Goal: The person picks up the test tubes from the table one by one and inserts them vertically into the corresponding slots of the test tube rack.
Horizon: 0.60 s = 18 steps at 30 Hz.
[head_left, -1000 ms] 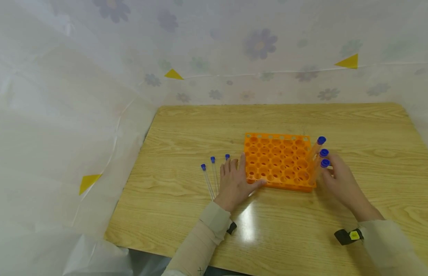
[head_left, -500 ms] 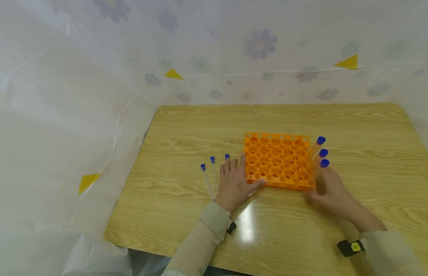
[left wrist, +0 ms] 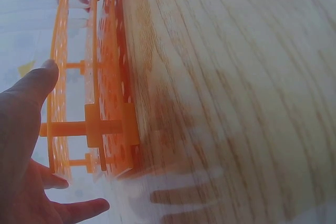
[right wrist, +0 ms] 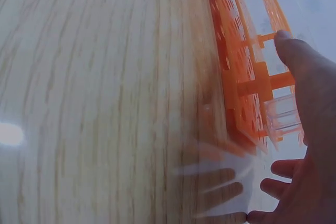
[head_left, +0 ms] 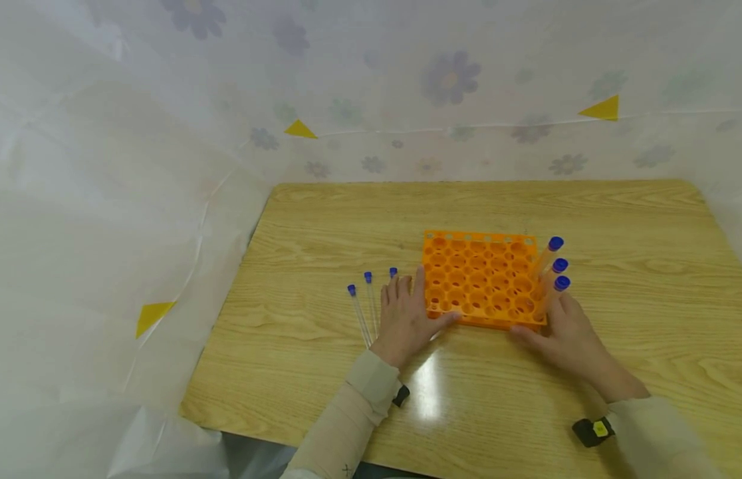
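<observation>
An orange test tube rack point(head_left: 479, 278) stands on the table in the head view. At its left end lies my left hand point(head_left: 405, 324), thumb along the front edge and fingers spread beside the end. Mirroring it, my right hand point(head_left: 571, 338) is at the right end, with its thumb on the front edge point(right wrist: 283, 40) and extended fingers point(right wrist: 278, 187) past the corner. Three blue-capped test tubes point(head_left: 554, 266) stand at the rack's right end, their lower parts partly hidden. Three thinner blue-capped tubes point(head_left: 360, 318) lie left of my left hand, which partly hides them.
The wood-grain table point(head_left: 323, 226) ends at a white, flower-patterned sheet point(head_left: 371, 80) behind and at the left. Yellow tape triangles point(head_left: 156, 318) are stuck on the sheet. The table's front edge point(head_left: 251, 436) is nearest the body.
My right hand has moved away from the standing tubes, down and left to the rack's front right corner, thumb now at its front edge. The rack shifted very slightly left; my left hand stays.
</observation>
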Each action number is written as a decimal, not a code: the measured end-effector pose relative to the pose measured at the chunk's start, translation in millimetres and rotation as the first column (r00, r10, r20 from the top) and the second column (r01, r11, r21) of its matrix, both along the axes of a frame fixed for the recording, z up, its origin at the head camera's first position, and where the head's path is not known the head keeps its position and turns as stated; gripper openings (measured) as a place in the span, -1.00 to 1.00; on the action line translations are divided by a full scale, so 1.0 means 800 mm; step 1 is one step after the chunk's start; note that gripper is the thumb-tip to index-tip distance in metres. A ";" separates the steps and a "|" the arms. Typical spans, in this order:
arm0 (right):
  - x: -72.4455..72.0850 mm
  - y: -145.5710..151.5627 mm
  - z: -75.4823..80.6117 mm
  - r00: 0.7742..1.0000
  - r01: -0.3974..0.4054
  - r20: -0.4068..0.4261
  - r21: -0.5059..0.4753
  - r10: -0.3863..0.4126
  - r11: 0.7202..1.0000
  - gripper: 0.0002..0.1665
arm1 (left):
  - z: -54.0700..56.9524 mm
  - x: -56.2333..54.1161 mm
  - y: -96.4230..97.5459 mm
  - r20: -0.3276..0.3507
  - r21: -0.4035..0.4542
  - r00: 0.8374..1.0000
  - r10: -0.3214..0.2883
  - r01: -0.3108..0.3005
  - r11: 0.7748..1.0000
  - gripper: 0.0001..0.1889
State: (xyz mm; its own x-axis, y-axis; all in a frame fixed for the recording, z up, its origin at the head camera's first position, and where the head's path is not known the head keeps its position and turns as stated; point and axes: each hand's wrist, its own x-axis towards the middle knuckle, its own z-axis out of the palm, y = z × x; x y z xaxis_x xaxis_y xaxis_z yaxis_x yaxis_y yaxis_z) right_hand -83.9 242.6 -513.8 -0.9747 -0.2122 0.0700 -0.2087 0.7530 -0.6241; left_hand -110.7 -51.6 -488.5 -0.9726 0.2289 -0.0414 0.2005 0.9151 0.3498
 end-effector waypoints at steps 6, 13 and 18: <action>0.003 -0.003 0.002 1.000 0.017 0.014 0.023 -0.017 1.000 0.38 | -0.001 0.000 0.002 0.013 0.003 1.000 0.004 -0.004 1.000 0.13; 0.004 -0.003 0.001 1.000 0.018 0.021 0.016 -0.018 1.000 0.31 | -0.002 -0.001 0.002 0.020 -0.004 1.000 0.001 -0.001 1.000 0.15; 0.005 -0.006 0.001 0.998 0.026 0.059 0.003 -0.027 1.000 0.30 | 0.000 0.000 0.001 0.023 -0.003 1.000 0.004 -0.004 1.000 0.15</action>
